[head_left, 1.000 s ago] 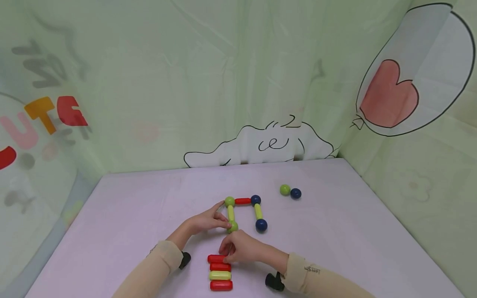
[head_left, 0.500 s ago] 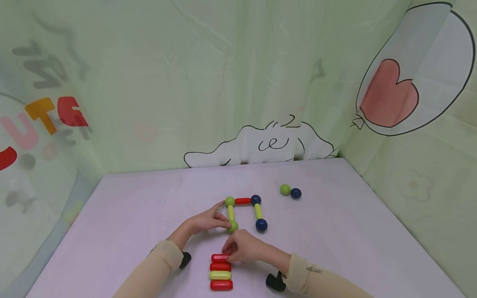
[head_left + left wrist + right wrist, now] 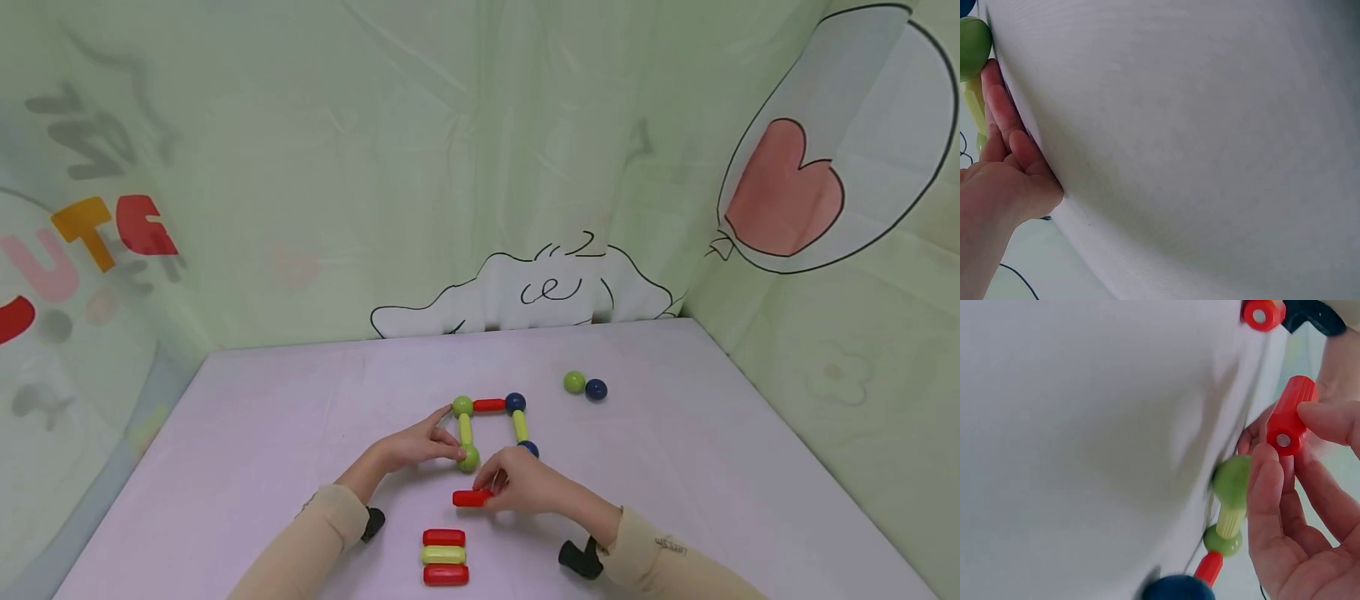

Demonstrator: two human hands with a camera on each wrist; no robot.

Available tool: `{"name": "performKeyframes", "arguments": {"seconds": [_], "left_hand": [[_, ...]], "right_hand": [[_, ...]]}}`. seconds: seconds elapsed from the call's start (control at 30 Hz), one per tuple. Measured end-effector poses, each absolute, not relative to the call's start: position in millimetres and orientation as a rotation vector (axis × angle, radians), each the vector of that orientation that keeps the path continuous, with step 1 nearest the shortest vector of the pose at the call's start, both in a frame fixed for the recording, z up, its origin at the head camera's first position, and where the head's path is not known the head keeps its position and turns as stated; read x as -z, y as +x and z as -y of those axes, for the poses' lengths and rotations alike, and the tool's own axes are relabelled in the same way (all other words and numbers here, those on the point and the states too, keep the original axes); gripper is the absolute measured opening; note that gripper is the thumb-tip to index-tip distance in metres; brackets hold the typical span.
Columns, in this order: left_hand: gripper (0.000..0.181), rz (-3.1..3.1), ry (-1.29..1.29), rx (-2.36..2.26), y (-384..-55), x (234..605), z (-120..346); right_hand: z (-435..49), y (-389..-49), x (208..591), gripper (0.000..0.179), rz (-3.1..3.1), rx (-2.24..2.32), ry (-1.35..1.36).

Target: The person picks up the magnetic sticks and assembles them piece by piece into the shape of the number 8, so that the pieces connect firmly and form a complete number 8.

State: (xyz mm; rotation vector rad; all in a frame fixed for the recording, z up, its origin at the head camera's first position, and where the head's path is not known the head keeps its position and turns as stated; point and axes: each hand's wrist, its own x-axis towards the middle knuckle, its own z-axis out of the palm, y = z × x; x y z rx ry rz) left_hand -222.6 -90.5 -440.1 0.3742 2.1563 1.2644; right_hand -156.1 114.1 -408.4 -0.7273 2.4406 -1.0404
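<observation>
My right hand pinches a red magnetic rod between thumb and fingers, with a silver disc in its end seen in the right wrist view. It is held just above the table, in front of a three-sided frame of rods and balls. My left hand lies along the frame's left side, thumb at the near green ball and a fingertip at the far green ball. A yellow rod joins those balls. A red rod runs to a blue ball; another yellow rod reaches the near blue ball, partly hidden by my right hand.
Nearer me, a red rod, a yellow rod and another red rod lie in a row. A loose green ball and blue ball sit at the back right. Printed curtains surround the table.
My right hand has taken the topmost red rod out of the row and moved it right and away from me, toward the frame. My left hand has stayed in place.
</observation>
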Motion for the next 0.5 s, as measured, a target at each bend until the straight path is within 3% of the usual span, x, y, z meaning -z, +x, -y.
{"name": "performKeyframes", "arguments": {"seconds": [0.5], "left_hand": [[0.085, -2.148, 0.363, -1.274, -221.9, 438.5, 90.4]], "right_hand": [[-139.5, -169.6, 402.9, 0.015, -2.558, 1.087, -0.743]]}}
